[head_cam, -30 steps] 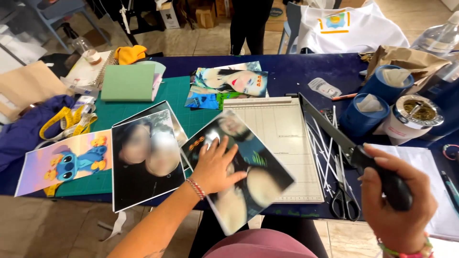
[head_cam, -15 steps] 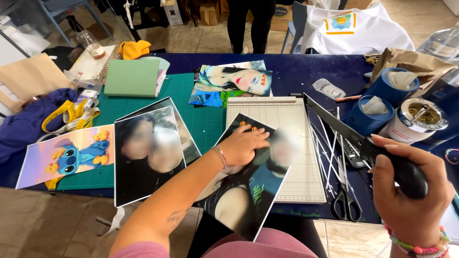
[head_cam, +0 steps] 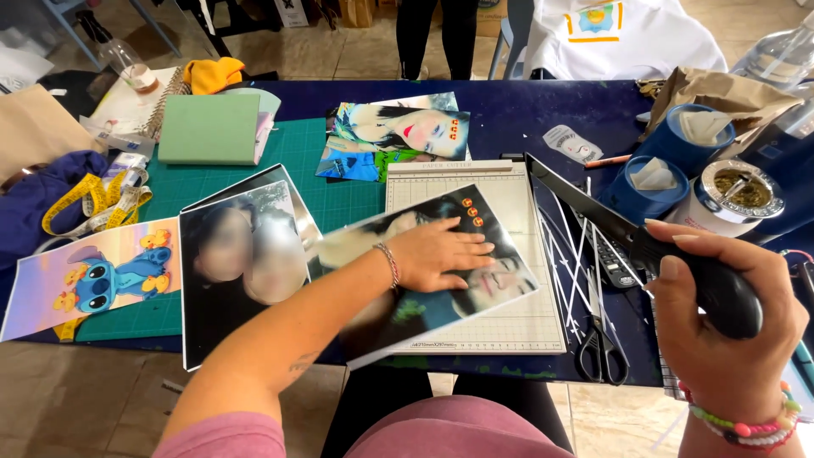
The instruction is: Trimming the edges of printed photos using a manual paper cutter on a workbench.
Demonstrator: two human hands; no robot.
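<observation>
On the white gridded paper trimmer (head_cam: 517, 254), the left hand (head_cam: 445, 253), now flat and open, has slid the glossy portrait print (head_cam: 441, 288) squarer; the right hand (head_cam: 721, 326) grips the raised black-handled blade arm (head_cam: 632, 242).

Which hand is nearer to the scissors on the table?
Right. The right hand grips the cutter handle just right of the scissors; the left hand lies flat on the photo print, further left.

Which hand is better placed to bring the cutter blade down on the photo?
Right: the right hand grips the raised blade handle, while the left hand lies flat on the photo print.
</observation>
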